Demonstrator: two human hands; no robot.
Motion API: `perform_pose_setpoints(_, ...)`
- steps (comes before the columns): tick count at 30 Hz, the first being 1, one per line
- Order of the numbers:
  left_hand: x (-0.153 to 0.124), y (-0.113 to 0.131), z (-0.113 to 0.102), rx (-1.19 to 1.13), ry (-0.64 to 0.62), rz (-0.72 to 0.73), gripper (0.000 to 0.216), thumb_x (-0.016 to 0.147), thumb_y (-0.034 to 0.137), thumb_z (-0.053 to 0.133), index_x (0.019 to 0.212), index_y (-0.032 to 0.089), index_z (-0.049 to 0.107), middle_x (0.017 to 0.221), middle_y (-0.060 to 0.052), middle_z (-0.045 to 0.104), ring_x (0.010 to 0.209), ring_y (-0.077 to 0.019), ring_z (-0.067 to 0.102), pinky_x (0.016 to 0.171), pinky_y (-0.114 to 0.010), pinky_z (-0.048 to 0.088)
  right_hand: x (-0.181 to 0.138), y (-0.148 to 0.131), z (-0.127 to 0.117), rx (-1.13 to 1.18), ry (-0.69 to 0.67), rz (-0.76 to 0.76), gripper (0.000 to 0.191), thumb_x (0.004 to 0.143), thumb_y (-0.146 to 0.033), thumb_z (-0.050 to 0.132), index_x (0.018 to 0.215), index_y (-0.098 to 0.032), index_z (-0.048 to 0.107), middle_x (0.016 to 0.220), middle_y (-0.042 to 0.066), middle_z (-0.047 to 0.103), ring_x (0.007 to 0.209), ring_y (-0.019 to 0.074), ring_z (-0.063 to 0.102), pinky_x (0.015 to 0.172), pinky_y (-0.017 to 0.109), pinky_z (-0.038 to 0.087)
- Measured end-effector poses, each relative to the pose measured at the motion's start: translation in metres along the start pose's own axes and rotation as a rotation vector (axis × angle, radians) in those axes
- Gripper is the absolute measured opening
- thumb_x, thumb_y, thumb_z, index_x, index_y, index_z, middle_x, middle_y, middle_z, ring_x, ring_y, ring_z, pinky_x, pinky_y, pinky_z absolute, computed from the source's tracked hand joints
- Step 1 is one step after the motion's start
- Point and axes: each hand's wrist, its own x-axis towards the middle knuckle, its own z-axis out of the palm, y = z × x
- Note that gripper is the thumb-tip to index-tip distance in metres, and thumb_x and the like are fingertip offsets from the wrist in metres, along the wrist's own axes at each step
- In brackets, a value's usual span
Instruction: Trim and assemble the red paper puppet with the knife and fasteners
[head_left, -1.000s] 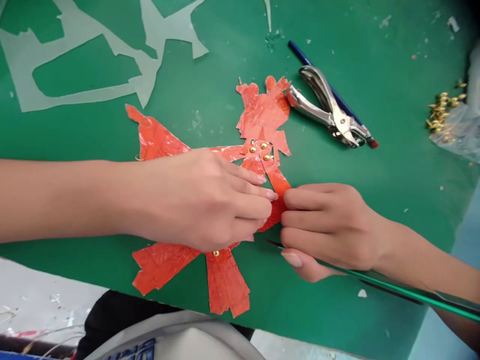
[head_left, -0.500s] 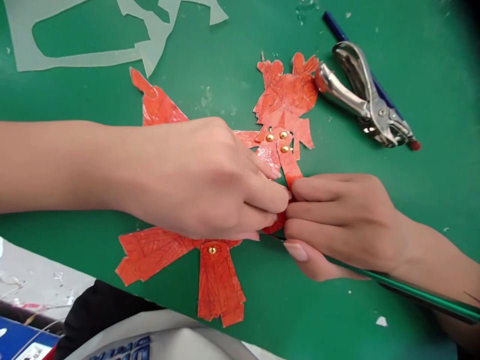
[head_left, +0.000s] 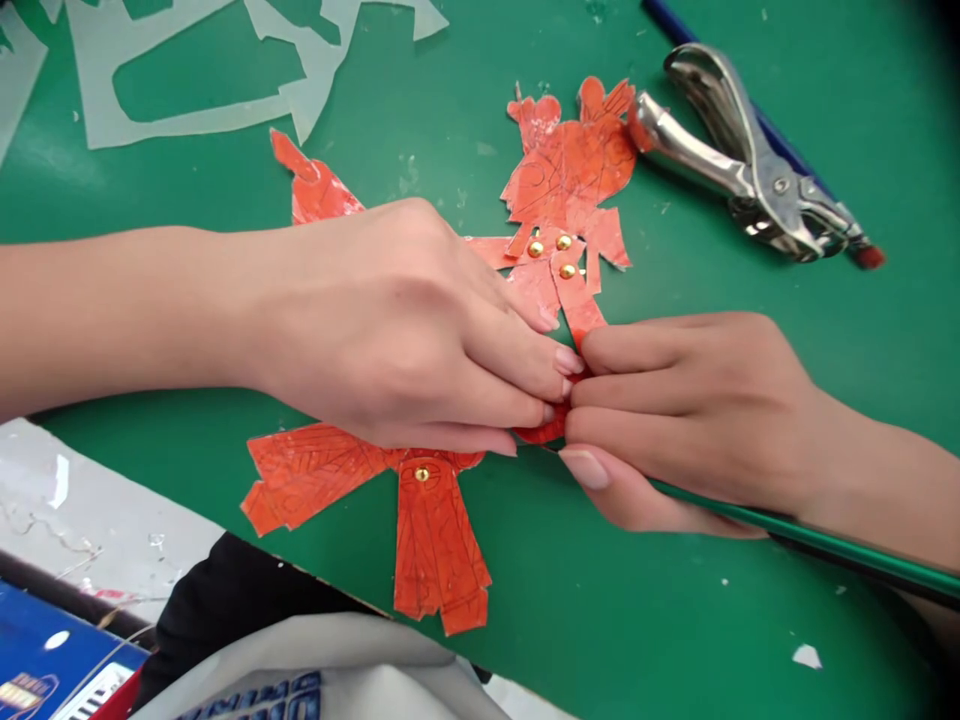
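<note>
A jointed red paper puppet (head_left: pixel 562 180) with drawn black lines lies on the green table, its pieces joined by brass paper fasteners (head_left: pixel 567 271). My left hand (head_left: pixel 427 320) covers its middle, with closed fingertips on a lower arm piece. Opposite it, my right hand (head_left: pixel 690 410) pinches the same arm piece, so the fingertips of both hands nearly meet. A thin green rod (head_left: pixel 847 548) runs under my right hand, its dark tip near the thumb. What sits between the fingertips is hidden. Two leg pieces (head_left: pixel 442 540) stick out below my left hand.
Upper right, a metal hole punch (head_left: pixel 772 180) lies over a blue paintbrush (head_left: pixel 799 150). Cut-out translucent sheet scraps (head_left: pixel 187 125) lie upper left. Paper bits (head_left: pixel 807 656) dot the green table (head_left: pixel 675 630). A blue package (head_left: pixel 45 660) shows beyond the table's edge at lower left.
The view has shifted slightly, so the puppet and both hands appear a little higher. Both hands keep their hold, and my left fingers have shifted a little, showing more of their nails.
</note>
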Motion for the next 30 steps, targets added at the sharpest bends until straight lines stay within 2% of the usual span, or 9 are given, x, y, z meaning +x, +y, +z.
perform_pose_setpoints(2,0.003,-0.003,-0.002,0.009,0.007,0.140,0.040,0.113,0.028,0.042,0.099,0.023,0.079,0.118,0.008,0.080,0.113,-0.0096,0.076,0.115,-0.023,0.057,0.000,0.000,0.000,0.006,0.008,0.003,0.044,0.110,-0.024,0.046,0.065,-0.023,0.050,0.062,-0.001,0.052,0.063,0.0167,0.043,0.065,0.036,0.038)
perform_pose_setpoints(3,0.004,-0.005,-0.002,0.016,0.009,0.161,0.039,0.113,0.027,0.043,0.100,0.022,0.080,0.120,0.007,0.080,0.115,-0.0097,0.076,0.117,-0.022,0.056,-0.001,0.000,0.000,0.005,0.006,0.006,0.045,0.110,-0.024,0.046,0.065,-0.022,0.050,0.062,-0.001,0.052,0.063,0.0165,0.043,0.065,0.036,0.038)
perform_pose_setpoints(8,0.005,-0.006,-0.003,0.050,-0.021,0.103,0.040,0.113,0.037,0.039,0.106,0.039,0.079,0.124,0.013,0.077,0.119,-0.0053,0.072,0.121,-0.009,0.042,0.000,0.001,0.001,0.002,-0.003,0.011,0.044,0.109,-0.024,0.047,0.066,-0.022,0.050,0.062,-0.001,0.053,0.064,0.0160,0.044,0.065,0.035,0.038)
perform_pose_setpoints(11,0.004,-0.005,-0.003,0.054,-0.062,0.086,0.043,0.113,0.038,0.035,0.116,0.042,0.077,0.134,0.018,0.069,0.130,-0.0021,0.066,0.124,-0.006,0.036,-0.001,0.001,0.001,-0.020,0.001,-0.008,0.040,0.108,-0.022,0.048,0.069,-0.022,0.051,0.063,-0.001,0.056,0.065,0.0157,0.047,0.065,0.034,0.039)
perform_pose_setpoints(13,0.004,-0.006,-0.004,0.007,-0.049,0.099,0.039,0.113,0.037,0.038,0.120,0.038,0.076,0.136,0.015,0.068,0.133,-0.0030,0.063,0.126,-0.008,0.036,-0.001,0.002,0.001,-0.043,-0.014,-0.027,0.038,0.108,-0.022,0.048,0.070,-0.022,0.051,0.064,-0.001,0.057,0.065,0.0158,0.048,0.065,0.034,0.039)
perform_pose_setpoints(15,0.004,-0.008,-0.004,-0.070,-0.007,0.122,0.031,0.111,0.033,0.047,0.121,0.029,0.077,0.134,0.009,0.071,0.132,-0.0076,0.065,0.127,-0.013,0.041,-0.001,0.003,0.000,-0.065,-0.035,-0.048,0.038,0.108,-0.022,0.049,0.070,-0.022,0.049,0.064,-0.001,0.057,0.064,0.0160,0.048,0.064,0.034,0.038)
perform_pose_setpoints(19,0.006,-0.011,-0.003,-0.155,0.038,0.179,0.021,0.106,0.026,0.062,0.112,0.016,0.078,0.128,-0.001,0.075,0.126,-0.0156,0.070,0.124,-0.027,0.050,0.001,0.007,-0.004,-0.088,-0.074,-0.091,0.037,0.108,-0.023,0.048,0.071,-0.022,0.049,0.065,-0.002,0.055,0.065,0.0166,0.049,0.063,0.035,0.035)
perform_pose_setpoints(27,0.006,-0.010,-0.003,-0.164,0.046,0.186,0.020,0.104,0.025,0.063,0.104,0.016,0.081,0.127,-0.002,0.076,0.126,-0.0175,0.070,0.124,-0.027,0.048,0.007,0.013,-0.012,-0.071,-0.148,-0.153,0.039,0.111,-0.024,0.042,0.074,-0.022,0.052,0.067,-0.001,0.055,0.069,0.0165,0.050,0.062,0.035,0.035)
perform_pose_setpoints(30,0.004,-0.012,-0.002,-0.184,0.030,0.180,0.022,0.106,0.027,0.060,0.111,0.018,0.080,0.130,0.001,0.075,0.129,-0.0165,0.069,0.127,-0.028,0.047,0.006,0.014,-0.011,-0.080,-0.139,-0.164,0.038,0.111,-0.025,0.043,0.075,-0.023,0.053,0.067,-0.001,0.055,0.071,0.0173,0.050,0.063,0.036,0.037)
